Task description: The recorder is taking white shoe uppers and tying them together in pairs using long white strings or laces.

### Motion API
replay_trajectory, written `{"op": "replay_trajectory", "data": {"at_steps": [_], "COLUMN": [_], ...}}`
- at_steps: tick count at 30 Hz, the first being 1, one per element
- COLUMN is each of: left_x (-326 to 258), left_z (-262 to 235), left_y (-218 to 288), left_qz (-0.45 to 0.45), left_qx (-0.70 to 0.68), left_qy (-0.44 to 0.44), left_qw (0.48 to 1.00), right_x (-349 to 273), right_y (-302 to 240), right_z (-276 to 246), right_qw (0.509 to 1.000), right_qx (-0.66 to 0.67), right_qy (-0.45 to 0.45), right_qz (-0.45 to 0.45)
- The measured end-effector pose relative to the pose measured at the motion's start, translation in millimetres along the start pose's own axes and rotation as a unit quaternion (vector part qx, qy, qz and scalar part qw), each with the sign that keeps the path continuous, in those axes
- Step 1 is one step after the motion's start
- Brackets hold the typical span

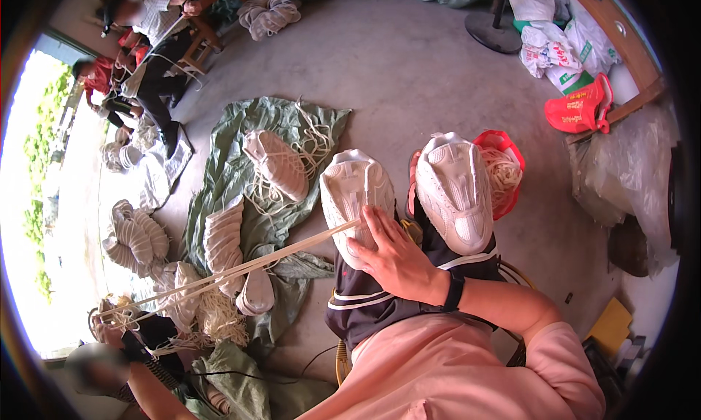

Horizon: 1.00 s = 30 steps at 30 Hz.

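Two white sneakers rest on my dark-trousered lap, a left one (358, 179) and a right one (456, 193). My right hand (398, 256) lies on the left sneaker, fingers stretched flat across its side and thumb apart. Long cream shoelaces (248, 265) run taut from beside those fingertips toward the far lower left. At their other end, my left hand (111, 334) appears closed around them, my arm stretched out; its fingers are small and partly hidden. A red bag of loose laces (504, 173) stands beside the right sneaker.
On the floor at left, a green sheet (234, 139) carries a bundle of shoes (277, 164); more bundles (135, 237) lie nearby. A neighbour's head (95, 369) is close to my left arm. People (157, 25) sit at upper left. Plastic bags (548, 47) are piled at upper right.
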<state>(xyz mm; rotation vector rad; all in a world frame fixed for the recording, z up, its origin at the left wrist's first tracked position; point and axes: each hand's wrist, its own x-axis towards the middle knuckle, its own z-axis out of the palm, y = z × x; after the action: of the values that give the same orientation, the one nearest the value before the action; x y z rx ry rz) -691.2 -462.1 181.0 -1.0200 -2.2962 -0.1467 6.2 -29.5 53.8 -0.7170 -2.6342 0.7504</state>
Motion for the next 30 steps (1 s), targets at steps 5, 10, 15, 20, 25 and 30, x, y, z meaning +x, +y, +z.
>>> {"op": "replay_trajectory", "data": {"at_steps": [5, 10, 15, 20, 25, 30], "left_x": [1, -1, -5, -9, -11, -8], "left_z": [-26, -19, -27, -16, -26, -38], "left_y": [19, 24, -20, -10, -11, -6], "left_qz": [0.074, 0.146, -0.041, -0.097, -0.082, -0.035], "left_qx": [0.028, 0.044, -0.038, -0.073, -0.01, 0.127], "left_qy": [0.035, 0.062, -0.029, -0.042, -0.037, -0.065], "left_qw": [0.996, 0.986, 0.998, 0.992, 0.996, 0.989], "right_x": [0, 1, 4, 6, 7, 9], "right_y": [-2, -3, -5, -4, -2, 1], "right_z": [-4, -5, -8, -6, -8, -9], "right_qw": [1.0, 1.0, 1.0, 1.0, 1.0, 0.999], "right_qx": [-0.006, 0.015, -0.014, -0.026, -0.007, 0.004], "right_qy": [-0.006, 0.014, 0.01, 0.016, 0.028, 0.051], "right_qz": [0.004, 0.023, -0.003, 0.005, -0.011, -0.017]}}
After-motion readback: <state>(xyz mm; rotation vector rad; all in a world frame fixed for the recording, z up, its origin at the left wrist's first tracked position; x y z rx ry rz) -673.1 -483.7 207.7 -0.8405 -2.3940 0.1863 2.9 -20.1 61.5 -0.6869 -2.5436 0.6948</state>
